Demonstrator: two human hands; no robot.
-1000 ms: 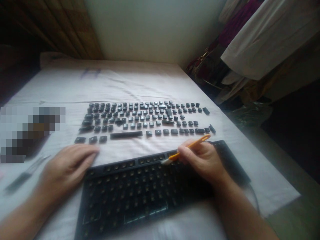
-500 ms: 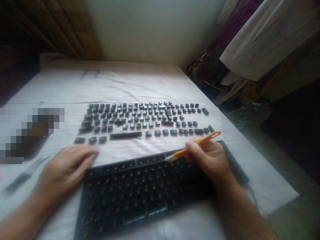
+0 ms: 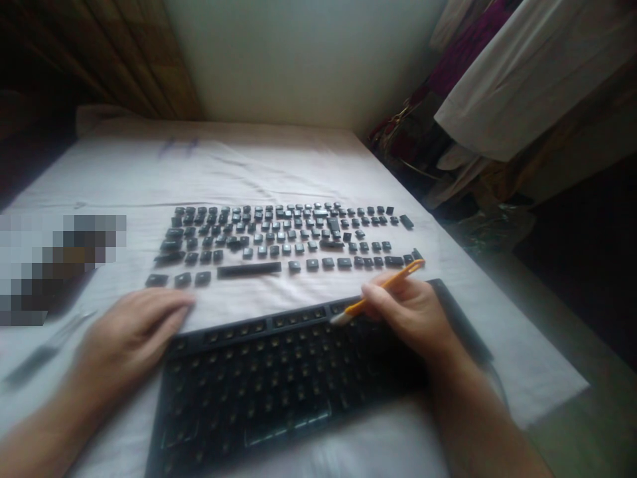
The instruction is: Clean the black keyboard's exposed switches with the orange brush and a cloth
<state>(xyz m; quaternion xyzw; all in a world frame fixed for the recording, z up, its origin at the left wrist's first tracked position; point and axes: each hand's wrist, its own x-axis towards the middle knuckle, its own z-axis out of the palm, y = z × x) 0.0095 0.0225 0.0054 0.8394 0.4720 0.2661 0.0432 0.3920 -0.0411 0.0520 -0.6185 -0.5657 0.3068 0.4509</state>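
Observation:
A black keyboard with its keycaps off lies at an angle in front of me, rows of small key posts showing. My right hand grips a small brush with a yellow handle and pale bristles. The bristle end touches or hovers just above the upper rows, right of centre; I cannot tell which. At the keyboard's upper left corner my left hand lies flat, fingers stretched and close together, holding nothing. Beyond the keyboard, loose black keycaps sit in rows, a long spacebar in the nearest one.
A white cloth covers the surface, ending in an edge on the right. A blurred, slim tool with a dark end lies left of my left hand. Above it, part of the view is pixelated. Hanging cloths are at the upper right.
The brush has tilted more steeply in my right hand, its handle end moving left, while its bristles stay over nearly the same spot. My left hand and the keycaps keep their places.

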